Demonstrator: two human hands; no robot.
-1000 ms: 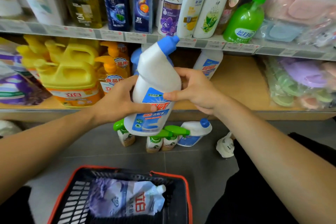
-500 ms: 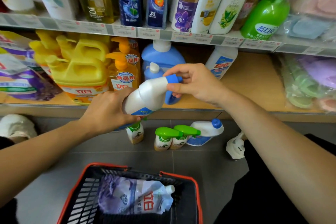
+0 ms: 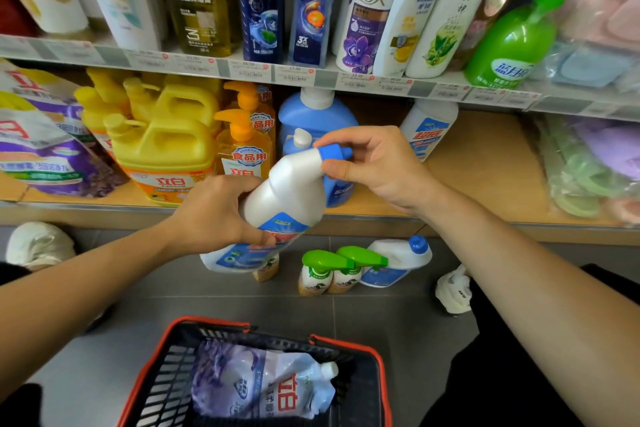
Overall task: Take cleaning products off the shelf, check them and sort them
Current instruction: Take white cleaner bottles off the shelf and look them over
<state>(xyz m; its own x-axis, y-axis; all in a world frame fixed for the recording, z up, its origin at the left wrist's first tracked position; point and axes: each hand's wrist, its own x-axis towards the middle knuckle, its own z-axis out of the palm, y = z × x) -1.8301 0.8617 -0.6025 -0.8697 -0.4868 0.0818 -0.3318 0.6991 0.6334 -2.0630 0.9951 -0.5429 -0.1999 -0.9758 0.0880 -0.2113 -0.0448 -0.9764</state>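
Holding a white cleaner bottle (image 3: 287,191) in mid-air in front of the lower shelf (image 3: 485,166), a person appears to be checking its closure before sorting it. The left hand (image 3: 211,215) wraps fingers and thumb round the bottle's body at the top of the blue label. The right hand (image 3: 377,166) pinches the blue cap (image 3: 332,152) between thumb and fingertips.

The bottle lies tilted, its long axis running from the base at lower left, by the left hand, up to the bent neck and cap at upper right, under the right hand. A red-rimmed basket (image 3: 207,321) stands on the floor (image 3: 381,315) below both forearms, with a purple refill pouch (image 3: 263,388) inside. Two green-trigger spray bottles (image 3: 325,267) and a second white bottle (image 3: 398,260) stand grouped on the floor beyond the basket, near the shelf's foot. Whichever group the bottle joins, the left hand bears its weight and would probably lower it base first.

The left hand's fingers cover part of the label, and the print is too blurred to read. Whether the cap is being turned or only tested cannot be told. Behind the held bottle's base only the amber bottom of another container shows.
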